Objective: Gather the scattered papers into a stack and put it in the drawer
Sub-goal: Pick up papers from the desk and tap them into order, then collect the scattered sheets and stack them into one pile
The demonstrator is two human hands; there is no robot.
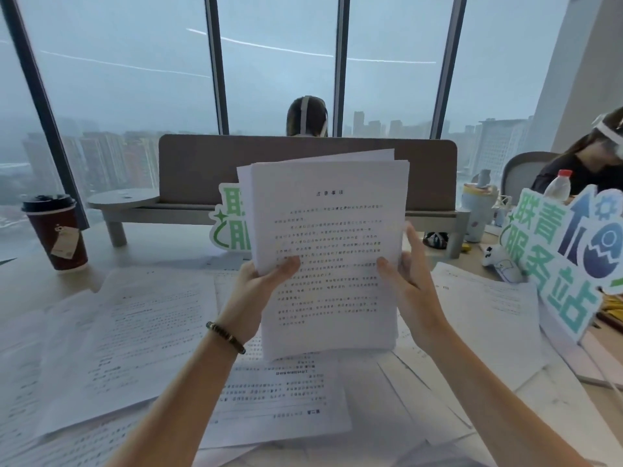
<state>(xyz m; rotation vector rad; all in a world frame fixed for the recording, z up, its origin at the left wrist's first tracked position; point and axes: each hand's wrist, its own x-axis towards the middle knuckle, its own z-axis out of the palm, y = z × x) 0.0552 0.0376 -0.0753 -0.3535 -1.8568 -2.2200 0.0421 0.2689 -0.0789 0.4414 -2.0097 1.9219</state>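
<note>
We hold a partial stack (328, 251) upright above the table (30, 291), its lower edge close to the loose sheets beneath. Our left hand (266, 281) grips the stack's left edge, thumb curled over the front page and fingers behind. Our right hand (409, 274) steadies the right edge with its thumb on the page and its fingers mostly straight, so we judge that hold the weaker one.

The stack is uneven: several sheets jut out at the top and left, and they could slide free if we tilt it or loosen the left grip.

Many scattered papers (135, 335) remain spread across the table, overlapping. Sweeping them together carelessly could crease them, or knock the coffee cup (57, 232) at the left. No drawer is in view.
</note>
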